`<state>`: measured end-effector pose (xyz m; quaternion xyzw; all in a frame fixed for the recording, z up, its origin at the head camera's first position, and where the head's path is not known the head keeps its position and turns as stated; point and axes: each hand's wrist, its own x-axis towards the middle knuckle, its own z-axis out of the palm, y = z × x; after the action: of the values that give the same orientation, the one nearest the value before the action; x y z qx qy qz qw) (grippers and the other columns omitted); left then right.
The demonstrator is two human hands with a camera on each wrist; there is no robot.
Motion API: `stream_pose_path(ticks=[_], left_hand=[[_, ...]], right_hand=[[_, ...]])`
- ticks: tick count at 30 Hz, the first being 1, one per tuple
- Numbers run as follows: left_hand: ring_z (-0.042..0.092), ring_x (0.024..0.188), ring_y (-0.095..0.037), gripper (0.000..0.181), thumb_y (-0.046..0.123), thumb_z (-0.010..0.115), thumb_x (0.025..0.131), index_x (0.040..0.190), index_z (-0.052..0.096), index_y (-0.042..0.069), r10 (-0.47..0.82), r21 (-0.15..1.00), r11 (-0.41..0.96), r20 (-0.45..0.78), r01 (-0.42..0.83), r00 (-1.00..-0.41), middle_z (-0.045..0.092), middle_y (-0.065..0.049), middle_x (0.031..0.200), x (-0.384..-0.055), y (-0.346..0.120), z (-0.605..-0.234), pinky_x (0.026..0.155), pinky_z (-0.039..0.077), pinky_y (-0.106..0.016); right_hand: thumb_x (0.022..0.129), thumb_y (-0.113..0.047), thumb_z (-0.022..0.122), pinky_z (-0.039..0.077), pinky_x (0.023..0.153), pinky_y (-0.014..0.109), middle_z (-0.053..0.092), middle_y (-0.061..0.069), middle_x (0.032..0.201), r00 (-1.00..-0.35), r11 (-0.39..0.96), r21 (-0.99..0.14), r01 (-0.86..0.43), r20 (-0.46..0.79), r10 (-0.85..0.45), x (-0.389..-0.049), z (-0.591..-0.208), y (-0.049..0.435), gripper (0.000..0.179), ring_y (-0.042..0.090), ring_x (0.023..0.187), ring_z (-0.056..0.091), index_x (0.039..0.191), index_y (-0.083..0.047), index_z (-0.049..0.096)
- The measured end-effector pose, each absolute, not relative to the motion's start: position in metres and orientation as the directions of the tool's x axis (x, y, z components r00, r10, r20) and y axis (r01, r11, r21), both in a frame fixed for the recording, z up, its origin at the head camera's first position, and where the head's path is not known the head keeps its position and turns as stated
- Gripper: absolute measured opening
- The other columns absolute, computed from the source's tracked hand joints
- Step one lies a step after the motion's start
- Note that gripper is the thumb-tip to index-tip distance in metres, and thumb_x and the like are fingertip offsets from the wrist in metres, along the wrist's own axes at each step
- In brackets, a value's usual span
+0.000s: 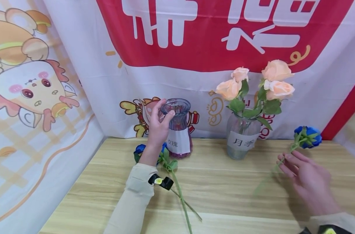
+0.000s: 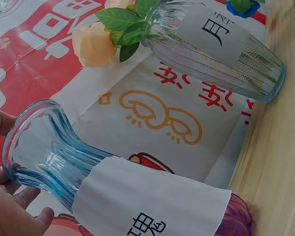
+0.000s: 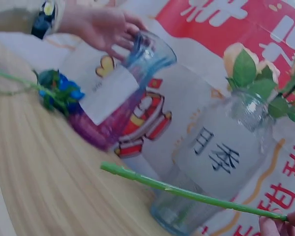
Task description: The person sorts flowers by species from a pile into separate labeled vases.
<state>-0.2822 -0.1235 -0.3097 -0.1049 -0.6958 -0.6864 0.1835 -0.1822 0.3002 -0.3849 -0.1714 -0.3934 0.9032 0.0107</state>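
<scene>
My left hand (image 1: pixel 159 128) holds the flared rim of a blue-and-purple glass vase (image 1: pixel 180 125) that stands upright near the back of the table. A white paper label (image 2: pixel 147 201) wraps the vase. At the right, my right hand (image 1: pixel 310 178) pinches the green stem (image 3: pixel 187 193) of a blue artificial rose (image 1: pixel 308 136) above the table. The stem's cut end points left in the right wrist view. Blue roses (image 1: pixel 140 149) lie on the table beside the labelled vase, partly hidden by my left forearm, their stems (image 1: pixel 181 198) crossing toward the front.
A clear glass vase (image 1: pixel 237 152) with several peach roses (image 1: pixel 277 71) stands between my hands, also labelled. Behind the wooden table (image 1: pixel 230 195) hangs a printed red-and-white cloth (image 1: pixel 206 87). Another printed cloth (image 1: pixel 28 130) covers the left side.
</scene>
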Motion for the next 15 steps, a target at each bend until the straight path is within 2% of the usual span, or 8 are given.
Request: stream_pose_path(ticks=[2, 5, 7, 8, 10, 12, 15], left_hand=[[0.041, 0.153, -0.029, 0.061, 0.023, 0.063, 0.106, 0.162, 0.040, 0.015, -0.104, 0.916, 0.034, 0.402, 0.400, -0.910, 0.039, -0.002, 0.168, -0.282, -0.123, -0.309, 0.127, 0.039, -0.053], [0.041, 0.153, -0.029, 0.060, 0.023, 0.063, 0.106, 0.161, 0.040, 0.015, -0.105, 0.916, 0.034, 0.402, 0.401, -0.910, 0.039, -0.002, 0.168, -0.282, -0.123, -0.309, 0.127, 0.039, -0.053], [0.041, 0.154, -0.029, 0.060, 0.023, 0.063, 0.106, 0.162, 0.040, 0.015, -0.107, 0.916, 0.037, 0.402, 0.400, -0.909, 0.039, -0.002, 0.168, -0.282, -0.123, -0.309, 0.127, 0.039, -0.054], [0.041, 0.154, -0.029, 0.061, 0.023, 0.063, 0.106, 0.162, 0.040, 0.016, -0.108, 0.916, 0.040, 0.401, 0.399, -0.910, 0.038, -0.001, 0.168, -0.282, -0.123, -0.309, 0.127, 0.038, -0.054], [0.039, 0.155, -0.029, 0.061, 0.023, 0.064, 0.106, 0.162, 0.041, 0.016, -0.110, 0.916, 0.045, 0.401, 0.398, -0.910, 0.038, -0.001, 0.169, -0.282, -0.123, -0.309, 0.128, 0.037, -0.054], [0.039, 0.155, -0.028, 0.061, 0.024, 0.064, 0.106, 0.162, 0.041, 0.017, -0.113, 0.917, 0.051, 0.400, 0.396, -0.910, 0.038, 0.000, 0.169, -0.282, -0.123, -0.309, 0.128, 0.036, -0.054], [0.038, 0.156, -0.028, 0.060, 0.024, 0.064, 0.106, 0.161, 0.041, 0.017, -0.116, 0.917, 0.055, 0.399, 0.395, -0.910, 0.038, 0.000, 0.169, -0.282, -0.123, -0.310, 0.128, 0.036, -0.054]], right_hand=[[0.099, 0.003, 0.069, 0.067, 0.079, 0.035, 0.083, 0.000, 0.098, -0.938, -0.705, -0.701, 0.106, -0.306, 0.163, -0.183, -0.381, 0.293, 0.048, 0.017, 0.092, 0.081, 0.135, -0.029, 0.067], [0.099, 0.007, 0.068, 0.067, 0.081, 0.033, 0.083, 0.001, 0.098, -0.939, -0.733, -0.672, 0.101, -0.308, 0.154, -0.185, -0.376, 0.284, 0.080, 0.016, 0.093, 0.081, 0.162, -0.031, 0.037], [0.098, 0.008, 0.068, 0.067, 0.081, 0.032, 0.083, 0.001, 0.096, -0.931, -0.754, -0.651, 0.083, -0.321, 0.175, -0.187, -0.373, 0.275, 0.079, 0.015, 0.091, 0.081, 0.161, -0.031, 0.041], [0.097, 0.010, 0.067, 0.066, 0.081, 0.031, 0.083, 0.002, 0.095, -0.925, -0.772, -0.632, 0.066, -0.328, 0.190, -0.188, -0.371, 0.271, 0.072, 0.015, 0.091, 0.081, 0.154, -0.031, 0.050], [0.094, 0.014, 0.068, 0.066, 0.082, 0.030, 0.081, 0.004, 0.093, -0.901, -0.796, -0.605, 0.015, -0.354, 0.252, -0.190, -0.368, 0.261, 0.058, 0.016, 0.089, 0.080, 0.136, -0.026, 0.066], [0.091, 0.017, 0.070, 0.066, 0.083, 0.031, 0.079, 0.006, 0.093, -0.869, -0.810, -0.584, -0.054, -0.372, 0.326, -0.193, -0.365, 0.250, 0.040, 0.018, 0.087, 0.080, 0.116, -0.015, 0.069], [0.088, 0.020, 0.072, 0.065, 0.086, 0.031, 0.077, 0.008, 0.097, -0.832, -0.811, -0.565, -0.152, -0.370, 0.414, -0.196, -0.360, 0.234, 0.044, 0.020, 0.088, 0.079, 0.119, -0.010, 0.066]])
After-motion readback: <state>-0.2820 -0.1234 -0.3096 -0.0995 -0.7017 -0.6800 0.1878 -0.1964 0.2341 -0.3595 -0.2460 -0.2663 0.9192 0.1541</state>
